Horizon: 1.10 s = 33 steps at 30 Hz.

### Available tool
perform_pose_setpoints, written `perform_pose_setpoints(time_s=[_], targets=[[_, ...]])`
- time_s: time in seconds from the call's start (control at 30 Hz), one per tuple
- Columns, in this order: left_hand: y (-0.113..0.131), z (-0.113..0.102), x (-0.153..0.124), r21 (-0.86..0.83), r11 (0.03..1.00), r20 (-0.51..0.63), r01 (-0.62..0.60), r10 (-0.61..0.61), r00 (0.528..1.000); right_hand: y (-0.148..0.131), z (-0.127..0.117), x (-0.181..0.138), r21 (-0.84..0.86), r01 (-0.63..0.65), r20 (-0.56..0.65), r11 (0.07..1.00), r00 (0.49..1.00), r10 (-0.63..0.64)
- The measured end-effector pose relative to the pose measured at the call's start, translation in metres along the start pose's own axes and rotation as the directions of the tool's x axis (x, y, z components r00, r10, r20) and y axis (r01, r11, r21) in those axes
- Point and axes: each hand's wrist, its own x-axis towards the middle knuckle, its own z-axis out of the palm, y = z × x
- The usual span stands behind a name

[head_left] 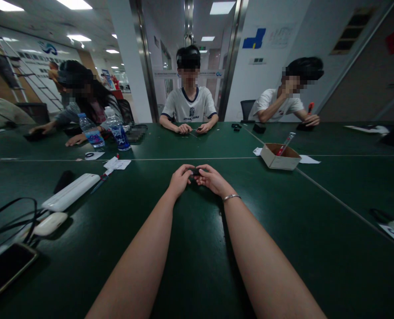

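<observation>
Left of the cardboard box on the green worktop, the left hand and right hand meet, fingers curled, pinching one small black part between their fingertips.

Glossy green table (cardboard box)

On the table, the left hand and right hand meet at the middle, both touching a small part between them. To the near left lie a power strip, a charger and a phone; farther left stand two bottles. A cardboard box sits to the far right, with a pen in it.
</observation>
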Motion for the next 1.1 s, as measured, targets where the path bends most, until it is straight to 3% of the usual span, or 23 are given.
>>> perform_pose_setpoints(time_s=[0.7, 1.1], targets=[[0.0042, -0.0003, -0.0024, 0.063, 0.998, -0.019, -0.022, 0.024, 1.000, -0.0011, 0.0010, -0.0008, -0.005, -0.014, -0.017, 1.000, 1.000, 0.014], [0.0010, 0.0002, -0.0014, 0.013, 1.000, -0.015, 0.002, -0.002, 1.000, -0.0005, 0.0008, -0.0005, 0.008, -0.010, -0.018, 1.000, 1.000, 0.011]])
